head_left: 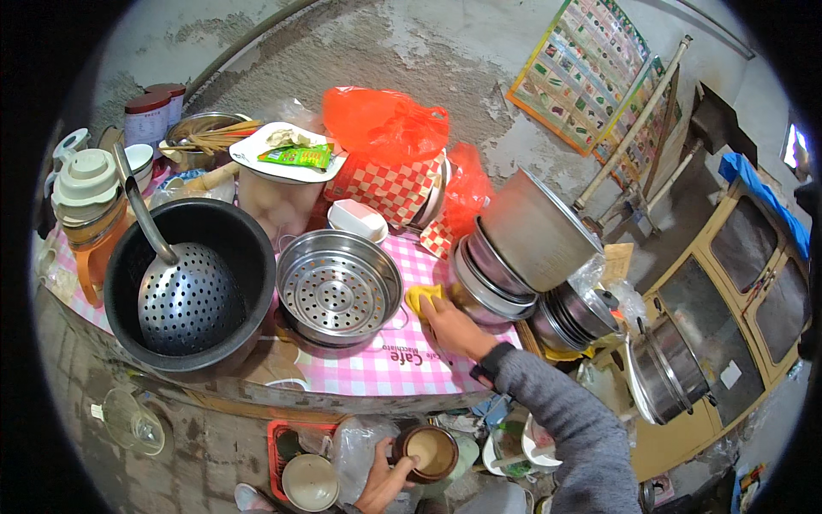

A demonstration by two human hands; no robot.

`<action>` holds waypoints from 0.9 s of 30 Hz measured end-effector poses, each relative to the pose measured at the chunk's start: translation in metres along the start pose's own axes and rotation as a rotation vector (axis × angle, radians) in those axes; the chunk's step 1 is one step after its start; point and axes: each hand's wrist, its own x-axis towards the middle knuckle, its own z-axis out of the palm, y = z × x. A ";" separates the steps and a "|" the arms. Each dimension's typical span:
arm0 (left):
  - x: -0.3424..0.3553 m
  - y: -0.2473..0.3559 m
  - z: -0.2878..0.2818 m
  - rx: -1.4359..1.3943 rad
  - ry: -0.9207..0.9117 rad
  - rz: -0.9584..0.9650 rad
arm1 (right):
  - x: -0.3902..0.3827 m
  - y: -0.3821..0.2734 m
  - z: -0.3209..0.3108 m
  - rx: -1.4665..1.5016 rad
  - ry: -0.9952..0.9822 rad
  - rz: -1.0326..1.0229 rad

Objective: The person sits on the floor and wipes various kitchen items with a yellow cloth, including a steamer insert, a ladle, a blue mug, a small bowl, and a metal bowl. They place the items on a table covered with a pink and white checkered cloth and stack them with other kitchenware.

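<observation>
My right hand (454, 327) reaches over the table with its fingers closed on a yellow cloth (423, 298), which touches the pink checked tablecloth (370, 364). Just left of the cloth stands a round steel steamer pot (336, 291) with a perforated bottom. Stacked metal bowls (484, 287) are close by on its right. Below the table edge, my left hand (387, 476) grips a brown jar (431, 452) with a pale inside, the thumb at its rim.
A big black pot (188, 214) with a perforated steel ladle (190, 295) fills the left. Behind are a white plate (287, 154), a red plastic bag (385, 124) and a white soap-like block (360, 218). Low down sit a red basket (278, 458) and bowl (310, 481); a wooden cabinet (728, 317) stands right.
</observation>
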 end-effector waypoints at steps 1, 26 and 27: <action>-0.002 0.004 0.000 -0.053 0.006 0.010 | -0.018 -0.008 -0.008 -0.016 -0.048 -0.003; -0.017 0.020 -0.025 -0.089 0.054 0.059 | 0.094 -0.002 -0.015 -0.002 -0.051 0.273; -0.015 0.019 -0.026 -0.105 0.054 0.064 | 0.111 0.010 -0.006 0.042 -0.017 0.289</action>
